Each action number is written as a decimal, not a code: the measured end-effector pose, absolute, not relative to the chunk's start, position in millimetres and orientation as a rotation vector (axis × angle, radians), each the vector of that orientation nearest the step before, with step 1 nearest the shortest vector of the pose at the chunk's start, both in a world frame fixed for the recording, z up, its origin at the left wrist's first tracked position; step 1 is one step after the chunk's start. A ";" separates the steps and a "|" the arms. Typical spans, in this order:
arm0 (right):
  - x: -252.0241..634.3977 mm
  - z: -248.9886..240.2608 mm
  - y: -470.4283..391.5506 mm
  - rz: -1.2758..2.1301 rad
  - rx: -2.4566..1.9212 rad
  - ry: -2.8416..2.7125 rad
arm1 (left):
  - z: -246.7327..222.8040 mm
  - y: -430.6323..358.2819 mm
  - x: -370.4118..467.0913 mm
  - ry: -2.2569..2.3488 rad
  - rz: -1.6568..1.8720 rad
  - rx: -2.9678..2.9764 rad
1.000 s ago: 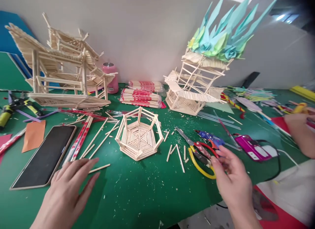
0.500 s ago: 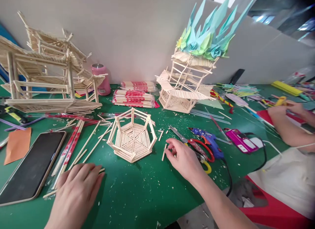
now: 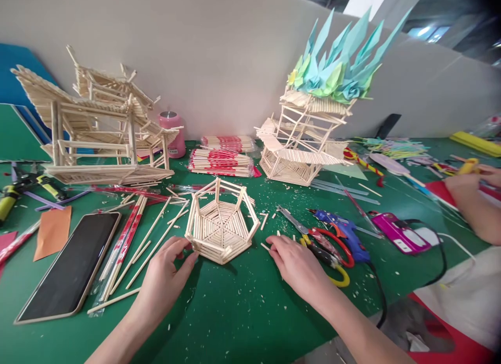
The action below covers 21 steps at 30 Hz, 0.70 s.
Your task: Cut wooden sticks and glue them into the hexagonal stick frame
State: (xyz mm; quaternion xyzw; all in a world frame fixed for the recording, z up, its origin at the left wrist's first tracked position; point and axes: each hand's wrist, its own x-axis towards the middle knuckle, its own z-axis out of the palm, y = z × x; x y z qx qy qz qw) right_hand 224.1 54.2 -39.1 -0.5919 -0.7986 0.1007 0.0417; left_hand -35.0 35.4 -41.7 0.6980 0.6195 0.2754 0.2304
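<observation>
In the middle of the table stands a small polygonal stick frame, like an open basket, with a web-patterned floor and short posts carrying a rim. My left hand is at its near left corner, thumb and forefinger closed on the edge. To the right of the frame, my right hand lies low over the table. A short piece of wooden stick pokes out from its pinched fingertips. Several loose long sticks lie left of the frame.
Scissors and a blue glue gun with a cable lie to the right. A phone rests at left. Behind stand a stick house, wrapped chopsticks and a stick tower. Another person's hand is far right.
My left hand has moved from the loose sticks up and right to the frame's corner. My right hand has taken hold of the short stick, which now points differently. The view has shifted slightly.
</observation>
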 end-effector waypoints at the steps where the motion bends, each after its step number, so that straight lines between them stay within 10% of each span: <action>1: 227.6 -37.1 53.5 0.319 -1.800 -2.425 | -41.1 33.7 -33.2 1.692 0.762 1.904; 13: 224.1 36.1 76.0 1.122 -1.286 -2.015 | -48.6 9.8 -30.5 1.613 0.826 1.677; 21: 189.5 55.6 97.8 1.025 -1.068 -2.249 | -29.6 2.7 -28.0 1.623 1.026 1.819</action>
